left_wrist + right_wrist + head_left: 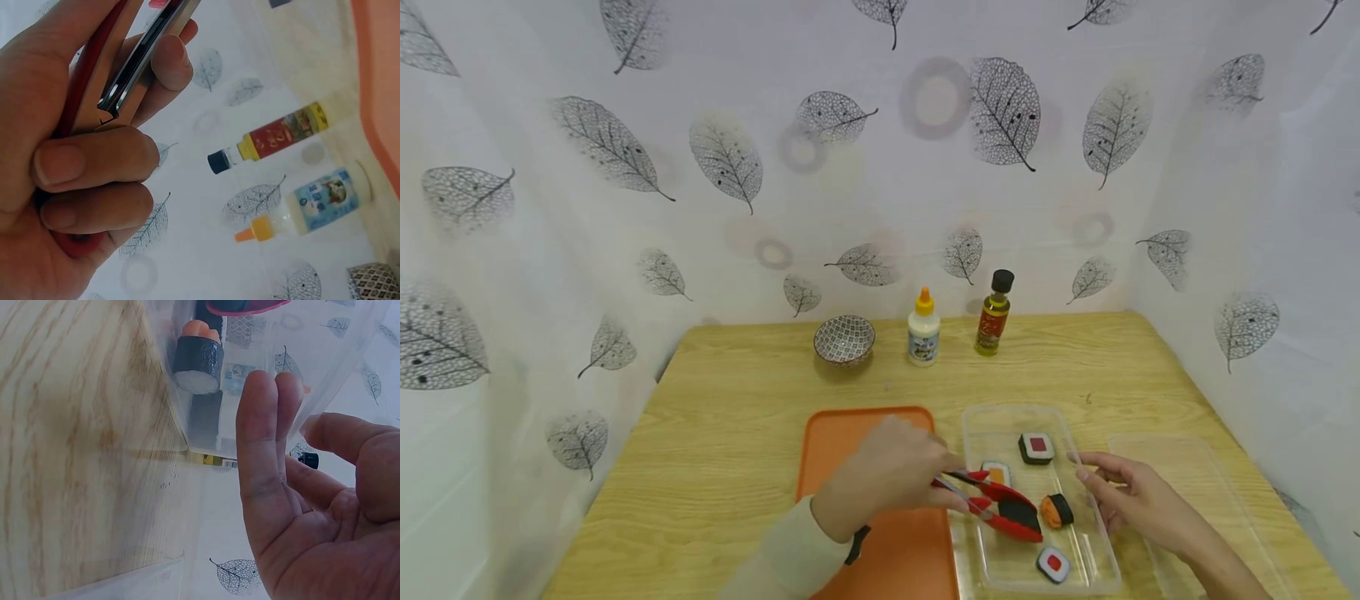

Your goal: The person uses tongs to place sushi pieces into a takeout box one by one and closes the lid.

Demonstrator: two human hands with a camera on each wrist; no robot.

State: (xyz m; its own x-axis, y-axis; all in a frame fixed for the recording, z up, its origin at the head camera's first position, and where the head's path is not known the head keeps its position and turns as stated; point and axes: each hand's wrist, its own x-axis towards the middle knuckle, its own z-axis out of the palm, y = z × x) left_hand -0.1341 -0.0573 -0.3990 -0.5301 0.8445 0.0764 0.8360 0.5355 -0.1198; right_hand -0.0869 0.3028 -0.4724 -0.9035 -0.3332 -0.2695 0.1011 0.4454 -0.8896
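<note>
Head view: the left hand (898,462) is gripping red tongs (1012,527), its fingers clamping together around the handles, as the left wrist view is also showing. The arms of the tongs are closing on a dark piece (1019,516), which is hanging over or resting in the clear box (1000,433); whether it is touching the floor of the box, I cannot tell. The right hand (1131,492) is resting at the right wall of the box, two fingers extending straight and the thumb standing apart from them; whether the thumb is pressing the wall is not showing clearly. Four sushi pieces are lying inside the box: a dark-red-centred roll (1037,447) at its far end, an orange-centred roll (997,474) by its left wall, partly hiding behind the tongs, an orange-topped roll (1051,512) just right of the tong tips, and a red-centred roll (1055,564) toward its near end. Left of the box, an orange tray (917,558) is lying on the table (722,417); right of it, a clear panel (1195,467) is lying partly under the right arm. Beyond the box, an oil bottle (992,321) and a white bottle (923,340) are standing, and a patterned bowl (844,340) is sitting farther to its left.
</note>
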